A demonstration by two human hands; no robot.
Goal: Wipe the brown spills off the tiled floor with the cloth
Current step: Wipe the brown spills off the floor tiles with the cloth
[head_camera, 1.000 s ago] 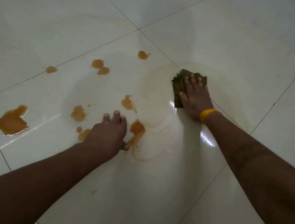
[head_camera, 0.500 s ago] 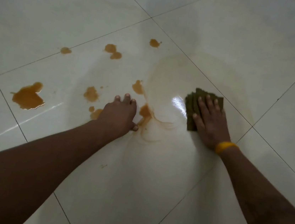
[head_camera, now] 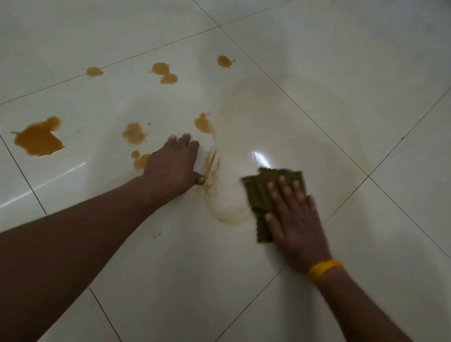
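My right hand (head_camera: pixel 294 222), with a yellow band on the wrist, lies flat on a folded olive-green cloth (head_camera: pixel 259 190) and presses it to the glossy white tiled floor (head_camera: pixel 341 99). My left hand (head_camera: pixel 172 164) is braced flat on the floor with its fingers spread, holding nothing. Several brown spills lie left of and beyond it: a big puddle (head_camera: pixel 39 138) at far left, a blotch (head_camera: pixel 134 133) by my left fingers, a double spot (head_camera: pixel 164 73), and small spots (head_camera: pixel 225 61) farther off. A faint brown smear (head_camera: pixel 213 166) runs between my hands.
Dark grout lines (head_camera: pixel 391 151) cross the pale tiles diagonally. A bright light glare (head_camera: pixel 260 156) reflects on the wet floor just beyond the cloth. A thin wet film arcs over the tile past the cloth.
My right hand has dragged the cloth toward me and to the left, across the brown spot beside my left thumb, which is now only a smear. My left hand stayed planted.
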